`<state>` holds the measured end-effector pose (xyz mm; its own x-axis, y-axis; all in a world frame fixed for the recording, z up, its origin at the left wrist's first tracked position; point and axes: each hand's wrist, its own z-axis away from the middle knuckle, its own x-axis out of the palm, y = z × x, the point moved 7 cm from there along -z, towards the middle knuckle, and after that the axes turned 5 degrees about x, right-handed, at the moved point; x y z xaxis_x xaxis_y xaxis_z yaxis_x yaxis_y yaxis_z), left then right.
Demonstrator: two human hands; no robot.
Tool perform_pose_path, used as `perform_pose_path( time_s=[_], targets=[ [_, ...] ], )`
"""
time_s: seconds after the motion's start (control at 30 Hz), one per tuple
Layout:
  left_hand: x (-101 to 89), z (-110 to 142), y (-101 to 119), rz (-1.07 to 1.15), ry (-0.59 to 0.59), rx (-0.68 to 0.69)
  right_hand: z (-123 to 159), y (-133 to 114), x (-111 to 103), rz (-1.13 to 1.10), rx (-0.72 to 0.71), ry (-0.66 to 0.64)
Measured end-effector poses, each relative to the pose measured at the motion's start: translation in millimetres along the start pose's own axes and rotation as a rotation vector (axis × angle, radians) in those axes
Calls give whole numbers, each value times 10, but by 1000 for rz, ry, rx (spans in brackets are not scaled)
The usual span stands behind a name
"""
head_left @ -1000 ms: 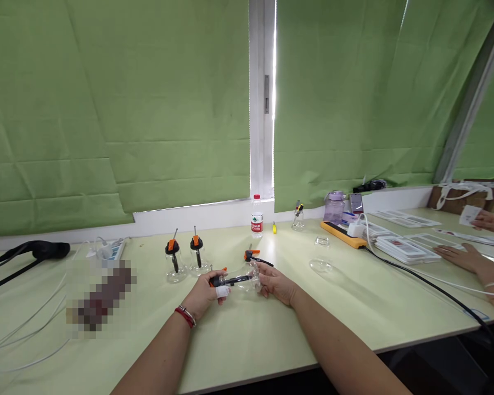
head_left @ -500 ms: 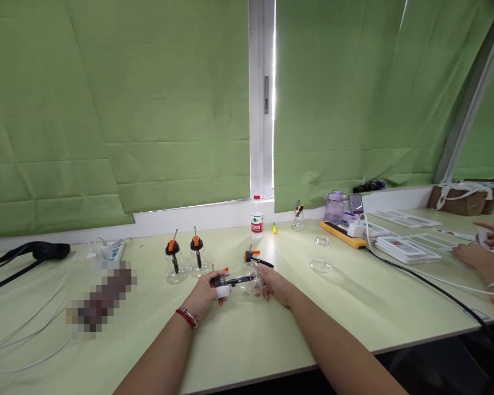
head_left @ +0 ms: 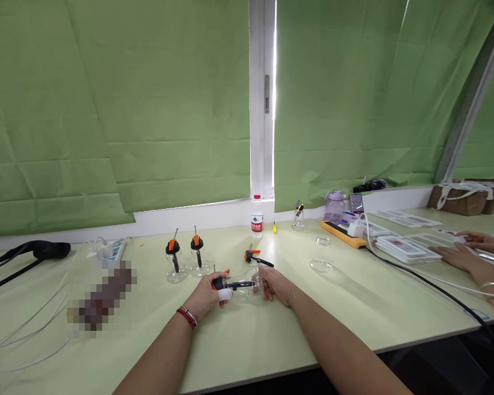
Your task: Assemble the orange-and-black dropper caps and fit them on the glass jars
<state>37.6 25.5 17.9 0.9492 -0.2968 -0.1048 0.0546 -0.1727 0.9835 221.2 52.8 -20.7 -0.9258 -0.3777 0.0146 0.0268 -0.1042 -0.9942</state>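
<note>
Lying sideways between my hands is a clear glass bottle (head_left: 243,293) with a black stem inside it. My left hand (head_left: 212,292), with white tape on the thumb, is closed round its black-and-orange cap (head_left: 218,283). The bottle's wide base is gripped by my right hand (head_left: 275,284). Just beyond, a loose black-and-orange cap (head_left: 253,255) with a black stem rests on the table. Two glass bottles (head_left: 176,269) with similar caps and thin metal rods stand upright to the left.
Clear glass pieces (head_left: 321,265) lie on the right. A water bottle (head_left: 257,219), yellow cutter (head_left: 274,227) and small glass jar (head_left: 298,220) are at the back. An orange power strip (head_left: 342,235) and a co-worker's hands (head_left: 456,258) are farther right. White cables (head_left: 37,334) cross the left side.
The bottle and my left hand have shifted slightly right and toward me; both hands keep their hold. The co-worker's hands have moved at the right.
</note>
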Motion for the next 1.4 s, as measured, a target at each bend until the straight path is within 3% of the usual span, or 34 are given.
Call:
perform_pose_path(
  time_s=[0.1, 0.3, 0.77, 0.9, 1.13, 1.4],
  targets=[
    [-28, -6, -19, 1, 0, 0, 28, -23, 13, -21, 1, -9],
    [-89, -16, -14, 71, 43, 16, 193, -208, 98, -114, -138, -155],
    [-9, 32, 43, 12, -17, 2, 38, -56, 37, 20, -20, -4],
    [-27, 17, 28, 14, -3, 1, 39, -63, 49, 11, -11, -13],
    [-89, -9, 15, 16, 41, 15, 175, -226, 86, -94, -142, -121],
    [-4, 25, 45, -15, 11, 1, -68, 48, -23, 75, 0, 54]
  ],
)
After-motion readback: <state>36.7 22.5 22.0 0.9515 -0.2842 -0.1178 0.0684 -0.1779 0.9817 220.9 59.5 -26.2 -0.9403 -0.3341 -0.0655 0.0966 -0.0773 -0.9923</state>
